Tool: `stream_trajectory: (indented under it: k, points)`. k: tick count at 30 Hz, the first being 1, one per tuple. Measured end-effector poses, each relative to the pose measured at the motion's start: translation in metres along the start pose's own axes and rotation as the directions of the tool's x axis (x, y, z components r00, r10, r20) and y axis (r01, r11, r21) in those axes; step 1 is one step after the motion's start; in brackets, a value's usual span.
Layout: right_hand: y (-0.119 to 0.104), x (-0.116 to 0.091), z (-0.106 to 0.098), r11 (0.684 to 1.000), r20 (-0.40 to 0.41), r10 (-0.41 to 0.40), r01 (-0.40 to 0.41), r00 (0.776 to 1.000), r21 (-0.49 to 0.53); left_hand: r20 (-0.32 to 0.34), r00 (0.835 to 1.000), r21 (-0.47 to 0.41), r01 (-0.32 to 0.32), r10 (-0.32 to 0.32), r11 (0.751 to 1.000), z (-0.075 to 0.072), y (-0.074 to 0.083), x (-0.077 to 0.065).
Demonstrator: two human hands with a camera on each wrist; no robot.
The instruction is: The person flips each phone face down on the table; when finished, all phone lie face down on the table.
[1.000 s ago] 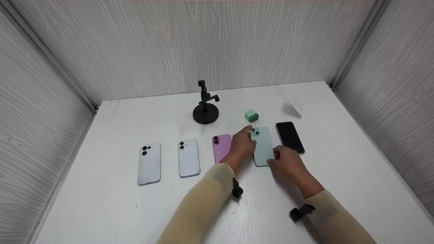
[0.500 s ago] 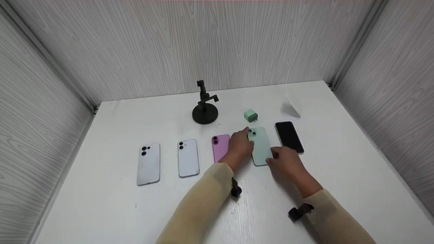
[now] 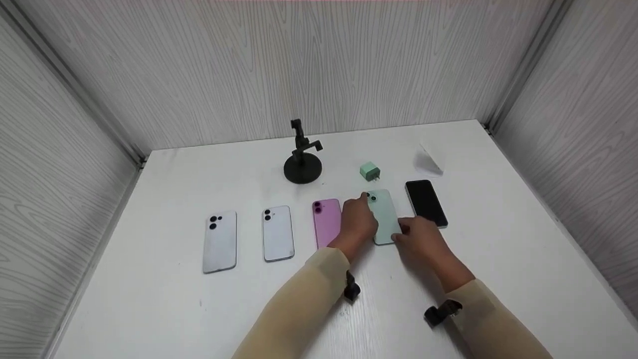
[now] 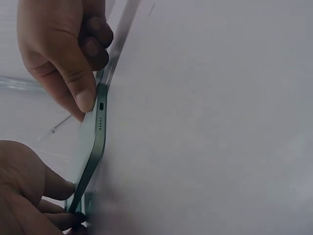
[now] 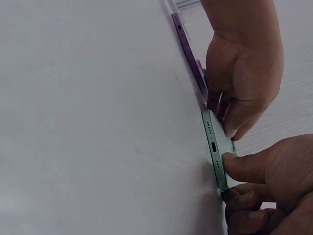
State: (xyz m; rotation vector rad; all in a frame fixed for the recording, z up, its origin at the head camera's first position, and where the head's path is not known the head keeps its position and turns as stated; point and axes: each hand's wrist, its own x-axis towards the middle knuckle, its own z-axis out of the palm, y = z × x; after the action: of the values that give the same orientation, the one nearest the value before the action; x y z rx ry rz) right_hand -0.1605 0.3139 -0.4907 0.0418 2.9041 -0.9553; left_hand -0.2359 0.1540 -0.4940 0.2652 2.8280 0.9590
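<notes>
A mint green phone (image 3: 385, 217) lies back up between both hands, its camera corner at the upper left. My left hand (image 3: 358, 219) holds its left long edge, index finger up by the camera; in the left wrist view that thumb (image 4: 59, 188) is on the edge with fingers below. My right hand (image 3: 419, 237) pinches the lower right corner, thumb (image 5: 239, 165) on the back near the charging port and curled fingers at the side. A pink phone (image 3: 326, 222) lies just left of the left hand, which partly covers it. A dark-screened phone (image 3: 426, 202) lies beyond the right hand.
Two pale phones, one silvery (image 3: 220, 244) and one white (image 3: 278, 234), lie farther left. Behind the row are a green charger plug (image 3: 370, 171), a black stand (image 3: 302, 168) and a folded white card (image 3: 428, 162). Grey wood-grain panels (image 3: 319, 75) enclose the white table (image 3: 149, 309).
The green phone has turned slightly, its camera end shifting left. My left hand has shifted slightly toward me and right along its edge. The right hand keeps its hold on the lower corner.
</notes>
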Motion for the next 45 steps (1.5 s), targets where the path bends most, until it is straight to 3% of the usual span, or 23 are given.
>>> stream_trajectory:
  k: [8,17,27,38,45]
  points:
    - [0.002,-0.001,0.0,1.0,0.003,-0.013,0.013,1.0,0.017,-0.046,0.999,-0.027,-0.002,0.001,1.0,0.005,0.0,-0.006]
    - [0.002,0.0,0.0,1.0,0.012,0.004,-0.005,1.0,0.029,-0.027,1.0,-0.066,0.011,-0.013,0.998,0.007,-0.003,-0.006]
    - [0.004,0.0,-0.002,1.0,-0.016,-0.001,0.001,1.0,0.01,-0.042,0.999,-0.034,0.008,-0.009,0.999,0.008,-0.003,-0.005]
    - [0.024,-0.006,-0.04,0.989,-0.161,0.129,-0.138,0.978,-0.048,-0.037,0.998,-0.017,-0.046,0.045,0.999,0.007,-0.005,-0.006]
    - [0.035,-0.006,-0.047,0.969,-0.166,0.177,-0.201,0.97,-0.143,-0.032,0.998,-0.014,-0.051,0.05,0.999,0.007,-0.006,-0.008]
